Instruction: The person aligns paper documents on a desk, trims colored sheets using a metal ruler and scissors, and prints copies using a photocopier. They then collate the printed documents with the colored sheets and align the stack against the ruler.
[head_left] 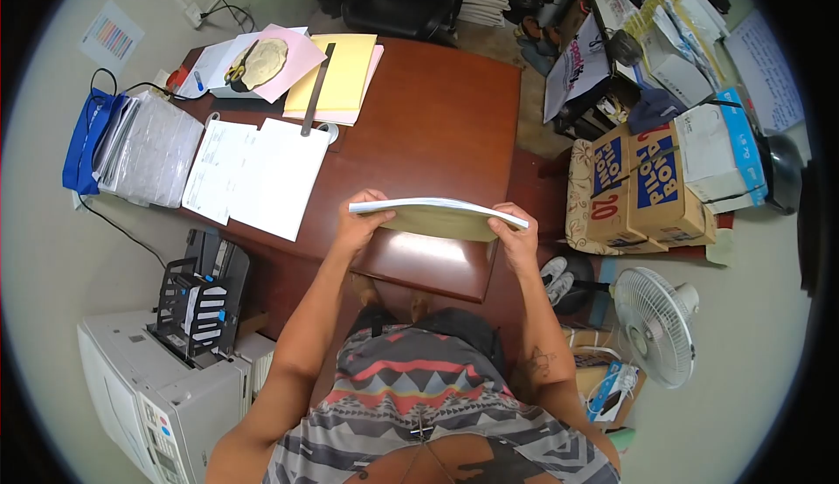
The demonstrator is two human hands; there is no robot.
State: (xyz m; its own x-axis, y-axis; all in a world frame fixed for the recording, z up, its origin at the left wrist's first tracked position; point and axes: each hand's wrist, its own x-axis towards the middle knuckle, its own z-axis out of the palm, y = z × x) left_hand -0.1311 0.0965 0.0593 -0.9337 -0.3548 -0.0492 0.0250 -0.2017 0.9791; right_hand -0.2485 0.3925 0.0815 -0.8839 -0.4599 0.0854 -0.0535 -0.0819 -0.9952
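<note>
A thin stack of paper (pixel 441 217) with a greenish face toward me spans between my hands above the near edge of the brown desk (pixel 437 126). Its white upper edge bows slightly upward in the middle. My left hand (pixel 363 222) pinches the left end, thumb on the near face. At the right end, my right hand (pixel 514 238) grips it the same way. White sheets (pixel 278 178) lie on the desk to the left, with a metal ruler (pixel 319 89) resting across yellow folders (pixel 350 69) behind them.
Scissors (pixel 240 66) and a roundish tan object lie on pink paper at the back left. A wrapped paper stack (pixel 153 148) stands at the left edge. A printer (pixel 166 397) is lower left; cartons (pixel 651 191) and a fan (pixel 651 327) are right.
</note>
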